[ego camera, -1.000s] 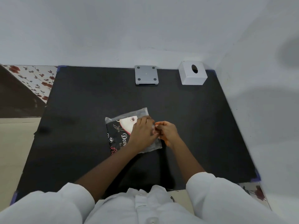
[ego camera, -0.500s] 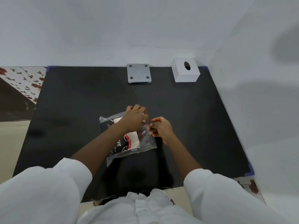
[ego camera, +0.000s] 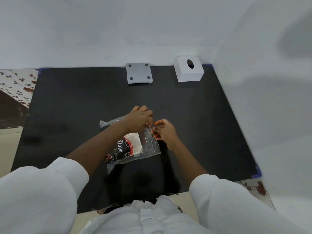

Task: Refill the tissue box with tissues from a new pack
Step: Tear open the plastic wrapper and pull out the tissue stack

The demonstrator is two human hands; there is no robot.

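I see my left hand (ego camera: pixel 139 119) and right hand (ego camera: pixel 164 131) now pinching the tissue pack (ego camera: pixel 133 146), lifted off flat at mid-mat, likely starting to tear it open; the tissue box (ego camera: pixel 188 69) waits at the far right corner.

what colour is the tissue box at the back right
Plain white, with a dark oval hole on top; tissue box, head view.

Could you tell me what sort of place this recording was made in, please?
Probably a staged recording corner rather than a lived-in room: a black mat taped at its corners against bare white walls, carrying only a white cube tissue box, a grey square plate and the plastic tissue pack.
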